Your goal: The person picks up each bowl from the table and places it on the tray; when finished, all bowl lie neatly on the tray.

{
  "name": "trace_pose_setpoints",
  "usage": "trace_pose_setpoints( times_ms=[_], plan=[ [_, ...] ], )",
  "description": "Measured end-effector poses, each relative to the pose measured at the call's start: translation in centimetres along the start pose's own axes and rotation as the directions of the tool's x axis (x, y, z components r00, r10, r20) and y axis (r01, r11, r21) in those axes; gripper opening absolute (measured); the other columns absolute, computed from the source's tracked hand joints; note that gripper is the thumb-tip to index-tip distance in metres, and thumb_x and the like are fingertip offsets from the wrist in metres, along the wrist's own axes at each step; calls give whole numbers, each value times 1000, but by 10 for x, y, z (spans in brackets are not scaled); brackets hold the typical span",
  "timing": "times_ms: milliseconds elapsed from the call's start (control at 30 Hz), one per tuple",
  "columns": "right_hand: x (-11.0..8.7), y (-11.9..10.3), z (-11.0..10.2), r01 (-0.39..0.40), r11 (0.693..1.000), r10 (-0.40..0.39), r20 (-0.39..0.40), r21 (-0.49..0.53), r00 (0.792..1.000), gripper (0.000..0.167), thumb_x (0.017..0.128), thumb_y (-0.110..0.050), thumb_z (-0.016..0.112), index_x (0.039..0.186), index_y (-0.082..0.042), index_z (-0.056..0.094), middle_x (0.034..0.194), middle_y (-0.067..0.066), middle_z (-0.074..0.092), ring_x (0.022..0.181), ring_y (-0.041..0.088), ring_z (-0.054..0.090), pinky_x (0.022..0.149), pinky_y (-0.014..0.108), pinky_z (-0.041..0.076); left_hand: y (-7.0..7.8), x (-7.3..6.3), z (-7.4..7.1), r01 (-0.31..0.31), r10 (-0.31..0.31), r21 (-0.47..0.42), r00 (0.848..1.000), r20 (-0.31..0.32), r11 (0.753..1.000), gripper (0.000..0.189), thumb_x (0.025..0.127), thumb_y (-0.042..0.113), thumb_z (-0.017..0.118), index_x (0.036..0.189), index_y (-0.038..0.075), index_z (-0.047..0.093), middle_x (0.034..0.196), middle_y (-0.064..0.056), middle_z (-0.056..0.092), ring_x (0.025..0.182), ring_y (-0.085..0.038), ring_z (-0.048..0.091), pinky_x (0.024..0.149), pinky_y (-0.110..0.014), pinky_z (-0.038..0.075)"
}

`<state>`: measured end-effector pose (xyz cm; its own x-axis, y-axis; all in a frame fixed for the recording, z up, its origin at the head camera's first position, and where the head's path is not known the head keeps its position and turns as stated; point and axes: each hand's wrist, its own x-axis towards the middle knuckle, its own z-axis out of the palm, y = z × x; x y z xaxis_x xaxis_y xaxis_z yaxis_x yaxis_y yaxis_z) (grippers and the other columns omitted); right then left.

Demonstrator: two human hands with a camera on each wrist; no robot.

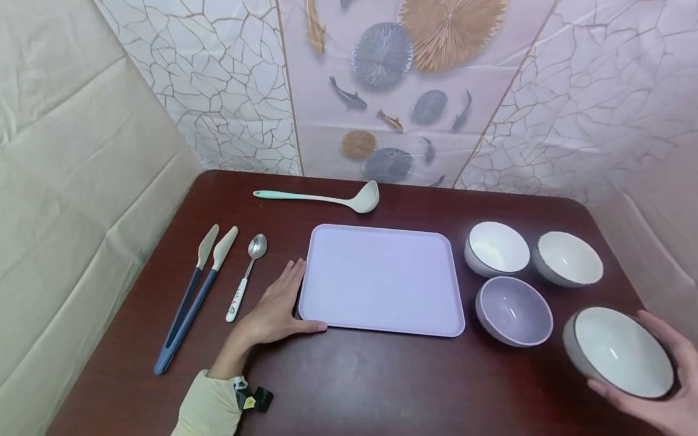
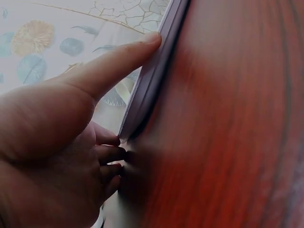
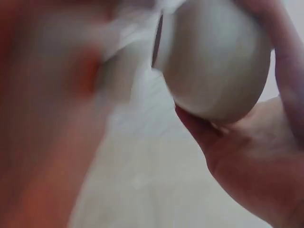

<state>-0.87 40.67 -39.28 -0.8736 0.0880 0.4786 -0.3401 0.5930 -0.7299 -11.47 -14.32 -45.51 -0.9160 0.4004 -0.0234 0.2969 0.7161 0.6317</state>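
Note:
My left hand [image 1: 275, 315] rests at the near left corner of a lilac rectangular tray [image 1: 382, 281]. Its fingers reach along the tray's left side and the thumb lies along the front edge; the left wrist view has the thumb tip against the tray's side. On the far right, my right hand [image 1: 674, 407] grips a white bowl with a dark rim [image 1: 621, 351], thumb on the near side and fingers round the right. The bowl tilts toward the left. From the right wrist camera the bowl's rounded outside [image 3: 218, 61] shows, cupped between thumb and fingers.
Right of the tray stand a purple bowl [image 1: 514, 312] and two white bowls [image 1: 497, 248] [image 1: 568, 259]. A ladle [image 1: 327, 197] lies behind the tray. To its left are a spoon [image 1: 245, 275] and blue-handled tongs [image 1: 188, 306]. Fabric walls enclose the table's back and sides.

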Motion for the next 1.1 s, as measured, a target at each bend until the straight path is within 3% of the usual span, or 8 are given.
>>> trace_pose_setpoints(
  times_ms=[67,133,233,300,400,600,867,1100],
  plan=[
    [10,-35,14,87,993,-97,125,82,987,129,24,22,87,143,12,38,134,9,55,112,8,54,87,11,39,-1,1,-5,-4,4,3,1000,-14,1000,124,72,59,80,155,-2,12,161,-18,12,148,-31,3,111,-61,16],
    [25,-68,40,92,988,-124,274,126,954,130,31,16,93,147,6,35,139,13,50,114,12,53,88,12,40,-4,3,-7,-4,5,6,1000,-28,1000,124,72,59,80,155,-1,11,161,-17,12,148,-31,3,111,-61,15],
    [51,-107,97,42,999,-43,427,12,903,125,48,-7,99,153,-17,32,143,3,46,113,13,50,88,16,41,-7,4,-7,-2,2,0,999,-41,1000,124,72,59,80,156,-1,11,162,-16,11,148,-30,2,112,-60,14],
    [68,-116,143,30,999,-20,453,-17,892,119,54,-24,99,153,-23,32,142,0,45,113,17,52,89,25,44,-8,5,-5,-4,4,-7,999,-47,1000,125,72,60,80,156,0,10,162,-15,11,148,-29,1,112,-59,14],
    [91,-116,212,22,999,-2,439,-39,898,120,55,-39,96,152,-16,31,143,6,44,118,23,50,94,40,43,-8,6,1,-11,10,-15,999,-46,1000,125,72,62,79,156,1,10,162,-15,10,148,-28,1,113,-57,13],
    [119,-105,306,-57,997,74,386,-57,920,123,56,-39,95,151,-2,26,136,17,41,121,31,46,99,48,40,-7,8,9,-21,20,-12,999,-29,1000,125,72,65,76,157,2,10,162,-13,11,149,-26,1,114,-54,13],
    [122,-95,346,-68,992,104,366,-109,925,122,58,-39,93,150,1,24,135,19,39,120,33,45,97,48,43,-6,5,9,-14,14,5,1000,-13,1000,125,72,67,74,157,3,8,162,-12,10,149,-25,0,115,-53,12],
    [112,-106,334,27,994,14,372,-104,928,140,54,-47,95,155,-2,9,149,21,24,137,31,26,108,46,32,-11,-3,7,-1,2,13,999,-36,1000,124,72,66,76,157,3,9,162,-13,10,149,-25,0,115,-52,12]
  ],
)
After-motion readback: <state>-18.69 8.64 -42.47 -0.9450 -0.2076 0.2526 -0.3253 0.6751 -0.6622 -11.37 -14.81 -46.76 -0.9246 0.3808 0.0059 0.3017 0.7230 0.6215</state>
